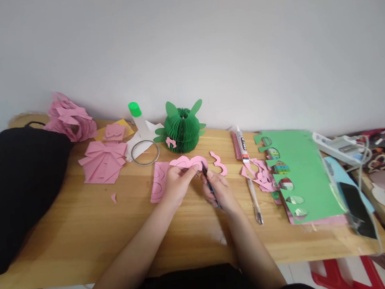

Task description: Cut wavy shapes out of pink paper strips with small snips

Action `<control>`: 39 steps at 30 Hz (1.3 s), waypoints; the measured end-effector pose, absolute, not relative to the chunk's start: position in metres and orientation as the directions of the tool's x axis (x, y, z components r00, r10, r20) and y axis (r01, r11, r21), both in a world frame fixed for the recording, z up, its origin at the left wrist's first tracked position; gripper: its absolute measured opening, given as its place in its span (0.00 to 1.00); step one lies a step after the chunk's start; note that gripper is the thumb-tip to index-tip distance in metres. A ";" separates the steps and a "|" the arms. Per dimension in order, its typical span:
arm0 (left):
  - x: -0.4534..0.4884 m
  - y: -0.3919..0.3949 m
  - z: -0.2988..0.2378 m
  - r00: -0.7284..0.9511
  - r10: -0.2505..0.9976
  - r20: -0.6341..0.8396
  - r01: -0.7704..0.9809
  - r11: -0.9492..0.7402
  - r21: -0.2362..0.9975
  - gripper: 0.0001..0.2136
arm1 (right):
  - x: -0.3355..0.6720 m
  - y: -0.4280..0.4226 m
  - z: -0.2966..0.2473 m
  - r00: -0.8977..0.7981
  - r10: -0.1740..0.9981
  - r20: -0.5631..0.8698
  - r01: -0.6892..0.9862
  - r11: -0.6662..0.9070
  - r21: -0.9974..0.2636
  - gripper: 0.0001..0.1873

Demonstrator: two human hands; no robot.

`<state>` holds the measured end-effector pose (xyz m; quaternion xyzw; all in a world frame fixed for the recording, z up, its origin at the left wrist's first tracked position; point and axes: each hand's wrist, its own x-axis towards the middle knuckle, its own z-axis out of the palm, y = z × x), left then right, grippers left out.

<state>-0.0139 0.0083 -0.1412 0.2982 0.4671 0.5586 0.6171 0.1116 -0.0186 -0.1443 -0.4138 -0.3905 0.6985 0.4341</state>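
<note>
My left hand [177,182] pinches a pink paper cut-out [190,162] with curved edges, held just above the wooden table [86,235]. My right hand [218,191] is closed round a thin dark tool, a pen or small scissors [211,188], whose tip touches the cut-out's right edge. A pink sheet with drawn curves [158,181] lies under my left hand. A pink curly offcut [218,162] lies just right of the held piece.
A green honeycomb paper ball [181,127], a green-capped glue bottle [138,117], a tape ring [145,152] and pink folded papers [103,163] sit behind. A glue tube [243,147], a pen [255,202], pink scraps [260,174] and green card [299,171] lie right. A black bag [17,187] fills the left.
</note>
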 end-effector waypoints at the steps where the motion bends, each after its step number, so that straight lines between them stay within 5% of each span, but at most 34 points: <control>1: -0.014 0.008 -0.140 -0.058 0.970 -0.237 -0.408 0.194 0.892 0.06 | 0.112 -0.019 -0.145 -0.283 0.929 -0.240 -0.282 -0.320 -0.905 0.26; 39: -0.012 0.007 -0.151 -0.055 0.965 -0.258 -0.462 0.205 0.863 0.07 | 0.109 -0.020 -0.145 -0.262 0.935 -0.241 -0.292 -0.315 -0.903 0.26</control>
